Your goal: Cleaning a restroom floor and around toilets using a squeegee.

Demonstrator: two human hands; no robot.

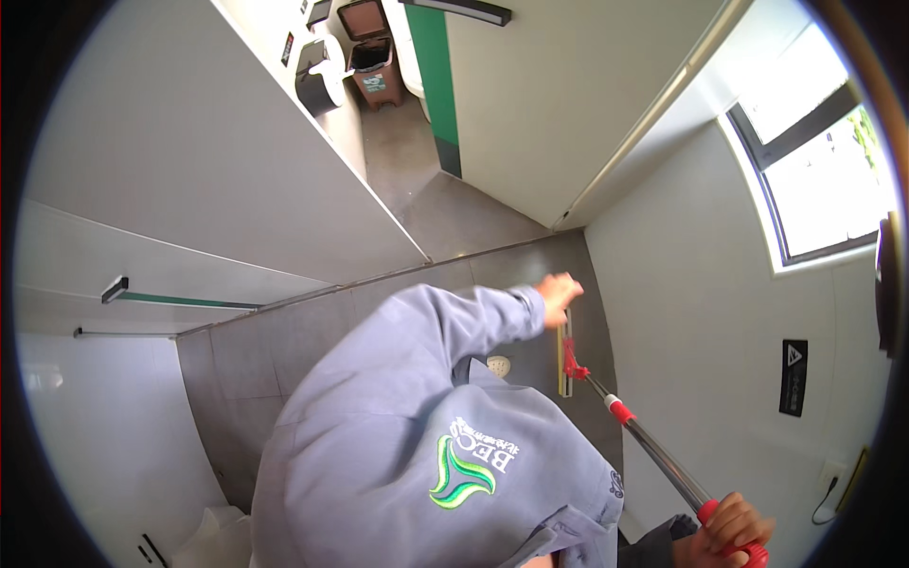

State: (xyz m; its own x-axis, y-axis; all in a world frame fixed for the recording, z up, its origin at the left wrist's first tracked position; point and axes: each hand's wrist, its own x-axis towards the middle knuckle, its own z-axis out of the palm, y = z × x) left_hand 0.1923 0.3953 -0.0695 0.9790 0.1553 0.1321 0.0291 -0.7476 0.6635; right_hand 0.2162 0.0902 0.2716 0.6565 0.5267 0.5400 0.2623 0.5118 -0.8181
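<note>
My right hand is closed around the red grip of a steel-poled floor tool, a mop or squeegee, at the lower right. Its pole slants up and left to a red joint and a long narrow head over the grey floor. My left hand is stretched out over the far end of that head, blurred, fingers apart. Part of the head is hidden behind it, and whether they touch I cannot tell. A round floor drain shows beside my grey sleeve.
Grey tiles run between cubicle partitions and a white wall with a window. An open cubicle door stands ahead. Inside are a brown pedal bin, lid up, and a paper dispenser. A cable hangs from a wall socket.
</note>
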